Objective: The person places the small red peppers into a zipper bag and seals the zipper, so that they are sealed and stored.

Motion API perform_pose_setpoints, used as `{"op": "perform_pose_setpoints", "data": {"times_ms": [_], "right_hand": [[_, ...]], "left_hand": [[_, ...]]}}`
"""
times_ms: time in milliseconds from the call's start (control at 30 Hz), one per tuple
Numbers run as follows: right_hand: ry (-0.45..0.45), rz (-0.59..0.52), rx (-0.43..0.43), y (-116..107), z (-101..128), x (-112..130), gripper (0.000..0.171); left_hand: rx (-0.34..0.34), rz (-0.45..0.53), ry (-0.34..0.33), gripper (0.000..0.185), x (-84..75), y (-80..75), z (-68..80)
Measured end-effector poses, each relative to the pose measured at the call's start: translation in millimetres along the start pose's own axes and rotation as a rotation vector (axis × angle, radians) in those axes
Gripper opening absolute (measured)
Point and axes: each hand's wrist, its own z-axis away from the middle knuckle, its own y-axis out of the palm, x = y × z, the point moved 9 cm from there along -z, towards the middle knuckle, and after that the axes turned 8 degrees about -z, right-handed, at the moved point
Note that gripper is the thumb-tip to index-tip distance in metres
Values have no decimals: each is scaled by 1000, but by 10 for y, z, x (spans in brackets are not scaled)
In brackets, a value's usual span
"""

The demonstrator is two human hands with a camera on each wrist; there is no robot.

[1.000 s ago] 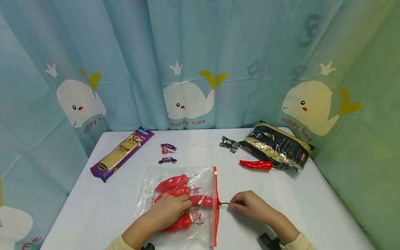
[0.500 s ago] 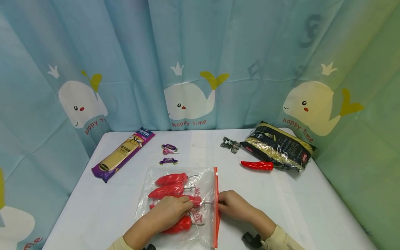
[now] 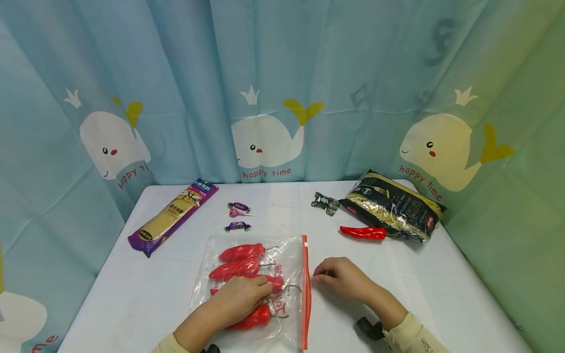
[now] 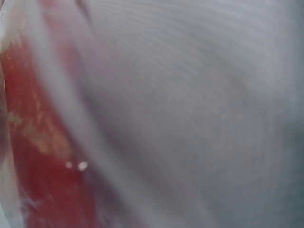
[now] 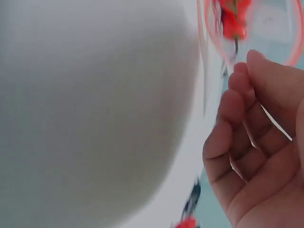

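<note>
Whale-print curtains back the white surface, where the left hand presses loosely curled fingers on a clear bag of red peppers; just right of its red zip, the right hand rests empty, fingers loosely curled

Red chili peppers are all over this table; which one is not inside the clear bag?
The lone red pepper lying bare on the table, against the dark noodle packet. The others sit inside the zip bag.

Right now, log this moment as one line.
left hand: rests on zip bag of red chillies | right hand: holds nothing, beside bag's red zip edge | loose chilli: on table
</note>
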Motion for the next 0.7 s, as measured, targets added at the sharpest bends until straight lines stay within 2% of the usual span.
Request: {"op": "perform_pose_setpoints", "data": {"times_ms": [167,333,500,600,700], "right_hand": [[-18,166,-166,-488,22,-106,13],[37,331,-290,-976,59,-338,27],[126,443,-300,-1246,94,-598,39],[172,487,-270,-1292,109,-721,43],[179,531,-268,-1325,120,-783,44]], "left_hand": [[21,-3,-11,7,8,16,-1],[68,22,-40,7,25,33,-25],[77,37,-57,8,35,29,-20],[82,45,-69,10,41,33,-8],[85,48,-73,13,39,41,-9]]}}
